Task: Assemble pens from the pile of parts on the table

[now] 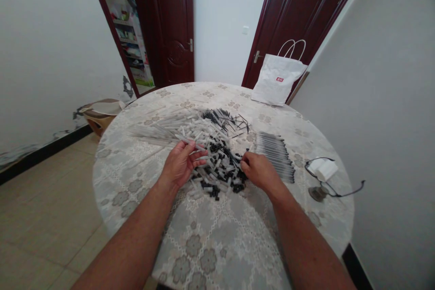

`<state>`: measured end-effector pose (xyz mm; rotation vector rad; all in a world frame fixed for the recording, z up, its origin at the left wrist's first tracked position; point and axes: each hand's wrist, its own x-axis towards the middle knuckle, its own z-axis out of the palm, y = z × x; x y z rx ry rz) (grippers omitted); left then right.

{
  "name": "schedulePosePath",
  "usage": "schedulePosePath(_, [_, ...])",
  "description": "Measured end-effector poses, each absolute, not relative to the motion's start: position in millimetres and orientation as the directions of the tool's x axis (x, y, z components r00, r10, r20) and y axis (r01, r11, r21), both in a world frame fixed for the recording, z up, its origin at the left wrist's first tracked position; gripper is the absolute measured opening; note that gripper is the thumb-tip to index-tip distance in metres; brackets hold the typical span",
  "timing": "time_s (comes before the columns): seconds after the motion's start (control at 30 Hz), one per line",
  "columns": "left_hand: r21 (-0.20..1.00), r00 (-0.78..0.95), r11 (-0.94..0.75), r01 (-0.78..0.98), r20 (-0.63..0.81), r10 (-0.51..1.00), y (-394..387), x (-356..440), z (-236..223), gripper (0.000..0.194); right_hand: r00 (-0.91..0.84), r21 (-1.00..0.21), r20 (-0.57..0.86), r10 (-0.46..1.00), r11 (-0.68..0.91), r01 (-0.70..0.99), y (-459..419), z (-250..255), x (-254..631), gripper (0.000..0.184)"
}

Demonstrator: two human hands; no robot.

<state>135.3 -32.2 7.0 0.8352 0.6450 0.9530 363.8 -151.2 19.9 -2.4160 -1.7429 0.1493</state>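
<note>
My left hand (180, 164) pinches a translucent pen barrel (183, 137) between thumb and forefinger, the other fingers loosely curled below it. My right hand (260, 170) is closed at the right edge of a heap of small black and whitish pen parts (220, 167). A dark speck shows at its fingertips, too small to name. Behind my left hand lie many loose translucent tubes (152, 129). Thin black refill-like sticks (217, 117) are bunched at the back of the heap. To the right of my right hand, a row of pens with dark ends (274, 152) lies side by side.
The round table wears a patterned lace-like cloth (204, 244). On its right side are eyeglasses (343, 194), a white roll-like item (326, 170) and a small dark round object (317, 193). A white paper bag (278, 79) stands at the back right, near a door (302, 4).
</note>
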Motion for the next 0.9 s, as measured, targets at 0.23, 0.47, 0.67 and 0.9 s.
schedulePosePath(0.23, [0.832, 0.452, 0.283, -0.477, -0.044, 0.891, -36, 137, 4, 0.039, 0.283, -0.202, -0.051, 0.958, -0.287, 0.936, -151, 15, 364, 0.024])
schedulePosePath(0.47, [0.823, 0.466, 0.292, -0.487, -0.037, 0.884, -35, 140, 1, 0.038, 0.300, -0.123, 0.075, 0.951, -0.289, 0.949, -152, 18, 362, 0.025])
schedulePosePath(0.67, [0.819, 0.451, 0.295, -0.492, -0.051, 0.891, -35, 141, 0, 0.031, 0.281, -0.232, 0.494, 0.823, -0.187, 0.955, -160, 31, 368, 0.027])
schedulePosePath(0.9, [0.765, 0.431, 0.325, -0.557, -0.069, 0.900, -35, 140, 4, 0.027, 0.345, -0.576, 0.613, 0.711, 0.102, 0.811, -164, 33, 367, 0.026])
